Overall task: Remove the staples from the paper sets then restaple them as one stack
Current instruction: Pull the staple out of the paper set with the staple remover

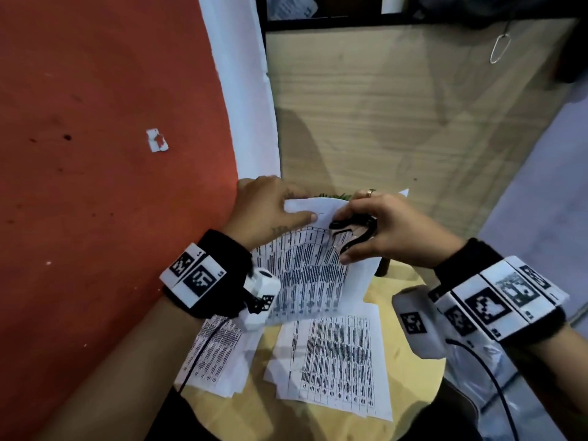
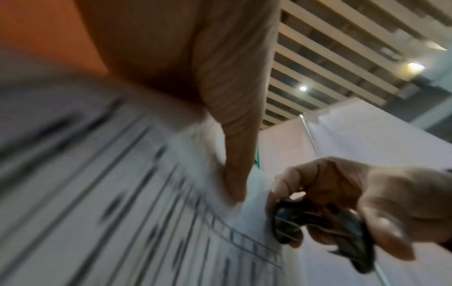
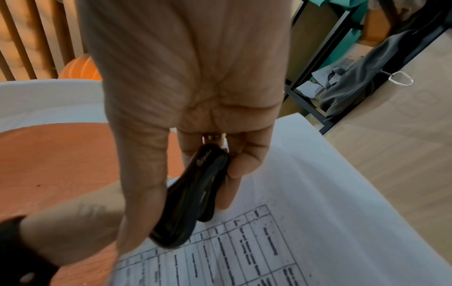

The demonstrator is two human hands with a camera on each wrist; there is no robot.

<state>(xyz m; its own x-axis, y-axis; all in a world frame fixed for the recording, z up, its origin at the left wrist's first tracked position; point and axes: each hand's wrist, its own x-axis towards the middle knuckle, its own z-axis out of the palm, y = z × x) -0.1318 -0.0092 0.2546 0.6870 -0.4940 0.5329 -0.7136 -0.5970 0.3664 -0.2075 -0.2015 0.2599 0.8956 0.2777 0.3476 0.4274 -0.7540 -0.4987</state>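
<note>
Round yellow tabletop (image 1: 410, 370) beside an orange wall, with a wood-grain panel behind, carrying printed paper sets. One paper set (image 1: 305, 275) is held raised at its top edge between both hands; two further sets lie flat on the tabletop, one at lower left (image 1: 213, 354) and one at lower centre (image 1: 337, 358), apart from each other. Left hand (image 1: 270, 205): fingers curled over the top corner of the raised set, thumb pressed along the sheet, pinching it. Right hand (image 1: 385, 227): fingers and thumb closed around a black staple remover (image 1: 353, 229), whose tip sits on or just beside the top margin of the raised set, near the left thumb; the right wrist view shows the tool gripped between thumb and fingers over the table print. A short dark mark by the left thumb may be the staple; this cannot be confirmed. Judged progress: early, staple removal under way on one set; whether the two lying sets are already unstapled cannot be told. No stapler is visible, and restapling as one stack remains.
</note>
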